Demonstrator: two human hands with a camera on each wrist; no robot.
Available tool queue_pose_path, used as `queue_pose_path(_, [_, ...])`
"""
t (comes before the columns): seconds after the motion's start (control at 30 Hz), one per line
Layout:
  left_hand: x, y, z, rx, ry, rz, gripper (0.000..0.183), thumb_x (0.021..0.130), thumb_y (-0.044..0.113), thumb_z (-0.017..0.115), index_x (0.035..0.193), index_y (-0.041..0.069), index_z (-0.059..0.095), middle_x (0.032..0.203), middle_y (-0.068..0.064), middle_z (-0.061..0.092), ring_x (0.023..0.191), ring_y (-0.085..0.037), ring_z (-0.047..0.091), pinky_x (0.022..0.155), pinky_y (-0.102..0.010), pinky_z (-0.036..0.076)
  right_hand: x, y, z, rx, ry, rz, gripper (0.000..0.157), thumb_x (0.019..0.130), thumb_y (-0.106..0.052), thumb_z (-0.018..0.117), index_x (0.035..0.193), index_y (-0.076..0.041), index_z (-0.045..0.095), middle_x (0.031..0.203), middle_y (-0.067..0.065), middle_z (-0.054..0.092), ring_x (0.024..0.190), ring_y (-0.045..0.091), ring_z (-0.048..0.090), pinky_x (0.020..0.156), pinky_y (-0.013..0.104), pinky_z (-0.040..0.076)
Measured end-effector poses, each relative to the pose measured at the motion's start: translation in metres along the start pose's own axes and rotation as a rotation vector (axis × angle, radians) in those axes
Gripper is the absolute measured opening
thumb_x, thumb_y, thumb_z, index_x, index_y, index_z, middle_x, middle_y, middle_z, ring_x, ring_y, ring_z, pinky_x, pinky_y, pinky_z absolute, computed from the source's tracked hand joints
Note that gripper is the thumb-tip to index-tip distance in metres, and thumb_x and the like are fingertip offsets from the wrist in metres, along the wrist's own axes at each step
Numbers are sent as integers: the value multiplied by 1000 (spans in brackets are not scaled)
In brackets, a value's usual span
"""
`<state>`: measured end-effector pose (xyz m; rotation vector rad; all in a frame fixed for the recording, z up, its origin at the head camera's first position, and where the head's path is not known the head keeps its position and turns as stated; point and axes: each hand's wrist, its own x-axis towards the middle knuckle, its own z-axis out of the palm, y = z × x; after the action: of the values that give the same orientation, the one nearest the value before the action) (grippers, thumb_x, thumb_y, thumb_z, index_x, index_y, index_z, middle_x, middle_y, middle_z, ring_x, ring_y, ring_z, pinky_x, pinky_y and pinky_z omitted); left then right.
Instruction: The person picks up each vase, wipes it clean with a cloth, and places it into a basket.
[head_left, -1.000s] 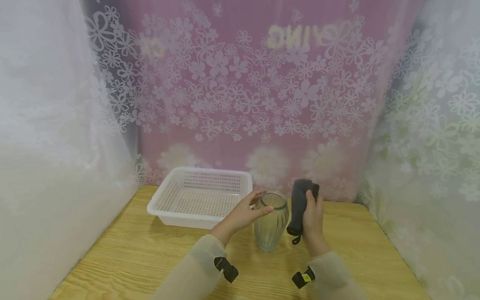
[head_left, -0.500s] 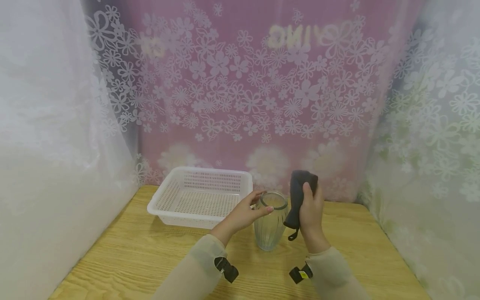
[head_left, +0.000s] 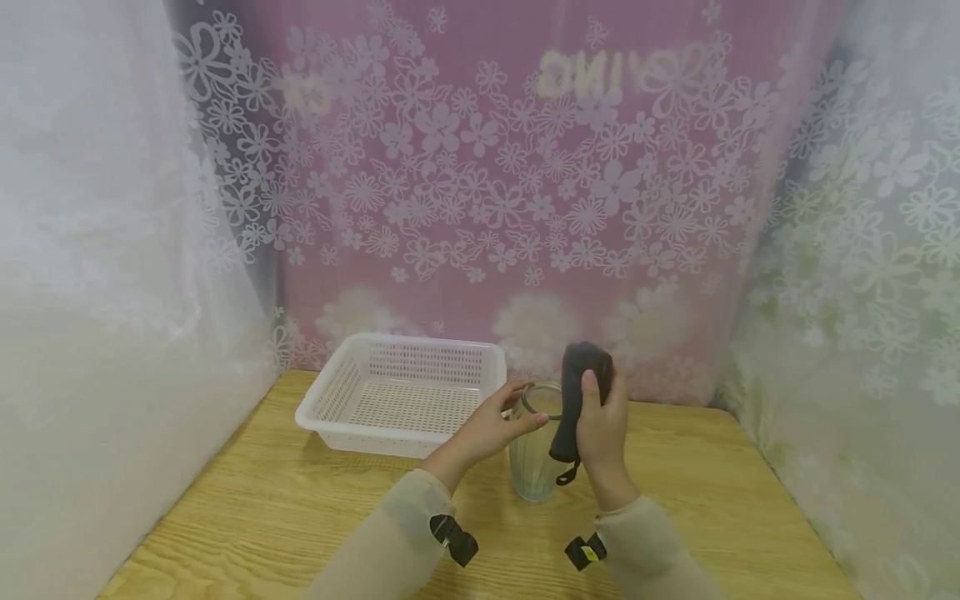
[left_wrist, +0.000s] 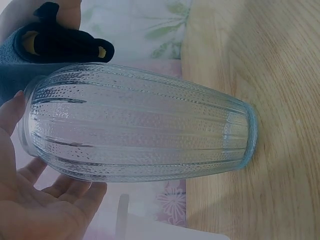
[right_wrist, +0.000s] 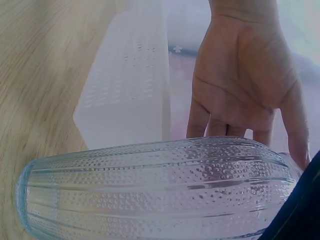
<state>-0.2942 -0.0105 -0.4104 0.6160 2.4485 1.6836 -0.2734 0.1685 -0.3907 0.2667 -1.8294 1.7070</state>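
A clear ribbed glass vase stands upright on the table. My left hand holds it at the neck, thumb at the near side of the rim and fingers round the far left side. In my right hand I grip a bundled dark blue cloth with a small black loop hanging below. The cloth overlaps the vase's right side in the head view. The left wrist view has the cloth right beside the vase's shoulder. Dark fabric also fills a corner of the right wrist view.
A white perforated plastic basket stands left of the vase, behind my left hand. Wood-grain table lies under everything. Flower-patterned sheets hang at the back and on both sides.
My right hand has risen a little, then moved left with the cloth, which now overlaps the vase's right side and rim. The left hand and vase have stayed in place.
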Motion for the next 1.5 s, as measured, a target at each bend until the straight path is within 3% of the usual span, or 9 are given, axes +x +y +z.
queue_pose_path(0.23, [2,0,0,8,13,0,71,90,56,69,152,35,40,158,-8,38,145,-31,35,109,-60,36,0,-5,3,-11,14,26,47,108,-27,44,150,-7,38,133,17,53,107,20,55,82,19,48])
queue_pose_path(0.47, [2,-2,1,2,7,-3,71,90,56,69,152,36,39,158,-8,37,145,-31,34,109,-61,35,-5,-31,3,-31,10,54,48,108,-22,40,150,3,34,137,26,47,116,35,52,86,24,45])
queue_pose_path(0.6, [1,-1,1,-8,4,-6,72,90,56,69,152,35,40,158,-9,37,145,-32,34,110,-60,35,1,-8,0,-27,23,96,52,109,-31,39,151,-2,33,141,24,45,122,38,49,97,40,44])
queue_pose_path(0.7, [0,0,1,-12,1,-6,72,90,55,69,152,34,40,159,-9,36,146,-31,33,111,-60,34,7,14,-4,-15,32,141,56,108,-39,40,153,-6,31,147,20,42,131,36,45,108,53,37])
queue_pose_path(0.77, [0,0,1,-12,-1,-1,72,91,55,69,153,32,39,159,-9,36,146,-32,33,111,-61,34,10,24,-6,-1,37,173,58,108,-41,40,155,-9,29,150,19,40,134,36,42,111,53,34])
queue_pose_path(1.13, [1,-1,0,0,-1,17,72,92,53,68,153,28,40,158,-10,37,145,-32,34,110,-60,34,11,48,-16,100,42,322,55,110,-34,34,161,-22,18,158,9,33,138,25,39,116,42,31])
queue_pose_path(1.37, [1,-2,0,-12,-2,11,68,91,53,69,151,34,41,158,-8,38,145,-30,34,111,-58,35,4,69,-17,180,67,466,52,109,-39,30,154,-11,31,139,11,49,108,12,58,89,23,48])
queue_pose_path(1.5, [1,-1,0,-15,-3,3,68,91,53,69,151,35,42,158,-7,38,145,-28,35,111,-57,36,-2,81,-17,234,61,513,53,109,-43,30,153,-13,30,136,6,49,104,8,58,88,20,48])
